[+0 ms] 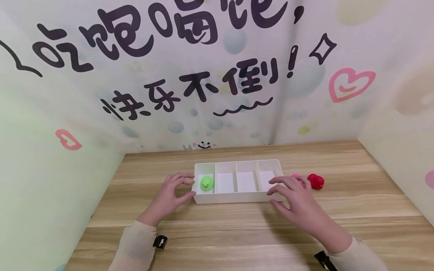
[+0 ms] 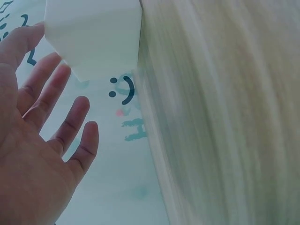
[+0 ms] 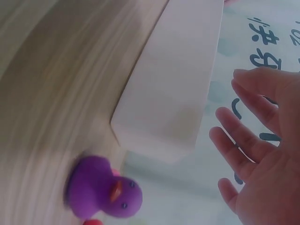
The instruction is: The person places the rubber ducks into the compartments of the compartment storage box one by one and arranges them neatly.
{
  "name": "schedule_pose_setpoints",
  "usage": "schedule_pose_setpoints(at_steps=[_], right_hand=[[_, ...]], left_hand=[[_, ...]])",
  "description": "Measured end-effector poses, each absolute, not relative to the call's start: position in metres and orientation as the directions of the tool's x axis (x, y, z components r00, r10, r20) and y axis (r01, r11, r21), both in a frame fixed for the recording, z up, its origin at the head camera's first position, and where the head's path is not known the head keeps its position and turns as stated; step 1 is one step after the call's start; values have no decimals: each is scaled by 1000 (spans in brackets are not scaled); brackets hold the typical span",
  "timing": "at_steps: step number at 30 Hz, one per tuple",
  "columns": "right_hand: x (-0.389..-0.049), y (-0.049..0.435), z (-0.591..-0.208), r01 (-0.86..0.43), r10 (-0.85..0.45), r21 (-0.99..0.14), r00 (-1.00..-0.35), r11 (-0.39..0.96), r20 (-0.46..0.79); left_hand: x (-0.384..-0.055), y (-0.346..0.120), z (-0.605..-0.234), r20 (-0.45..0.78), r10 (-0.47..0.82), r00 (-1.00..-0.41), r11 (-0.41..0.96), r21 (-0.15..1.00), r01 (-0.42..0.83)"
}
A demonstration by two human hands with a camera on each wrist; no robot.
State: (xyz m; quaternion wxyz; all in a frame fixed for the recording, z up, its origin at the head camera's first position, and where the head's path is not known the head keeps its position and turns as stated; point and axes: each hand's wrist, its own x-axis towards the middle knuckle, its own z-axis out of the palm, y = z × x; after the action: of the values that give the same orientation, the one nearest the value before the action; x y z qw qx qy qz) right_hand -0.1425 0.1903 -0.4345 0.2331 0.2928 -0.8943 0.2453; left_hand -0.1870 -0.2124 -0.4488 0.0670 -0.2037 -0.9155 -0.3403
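A white box (image 1: 225,197) with several compartments in a row stands on the table. A green toy duck (image 1: 206,183) sits in its leftmost compartment. My left hand (image 1: 173,192) is at the box's left end, fingers spread and fingertips right at the edge. Over the right end, my right hand (image 1: 298,203) has its fingers loosely bent and apart, holding nothing. The right wrist view shows a purple toy duck (image 3: 101,190) on the table near the box's right end; in the head view my right hand hides it.
To the right of the box lie a red toy (image 1: 316,181) and a pink toy (image 1: 297,177), the pink one partly covered by my right hand. The wood-grain table (image 1: 217,233) meets a printed backdrop (image 1: 217,131) behind the box, with side walls left and right.
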Motion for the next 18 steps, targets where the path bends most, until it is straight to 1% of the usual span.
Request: schedule_pose_setpoints(at_steps=[8, 14, 18], right_hand=[[-141, 214, -438, -643, -411, -283, -708, 712, 574], [-142, 231, -440, -624, -407, -287, -727, 726, 552], [-143, 244, -439, -610, -401, -266, -732, 747, 551]], left_hand=[[-187, -213, -451, 272, 328, -905, 674, 604, 426], [-187, -213, -451, 278, 331, -902, 682, 591, 432], [-187, -213, -450, 271, 335, -902, 682, 591, 431]])
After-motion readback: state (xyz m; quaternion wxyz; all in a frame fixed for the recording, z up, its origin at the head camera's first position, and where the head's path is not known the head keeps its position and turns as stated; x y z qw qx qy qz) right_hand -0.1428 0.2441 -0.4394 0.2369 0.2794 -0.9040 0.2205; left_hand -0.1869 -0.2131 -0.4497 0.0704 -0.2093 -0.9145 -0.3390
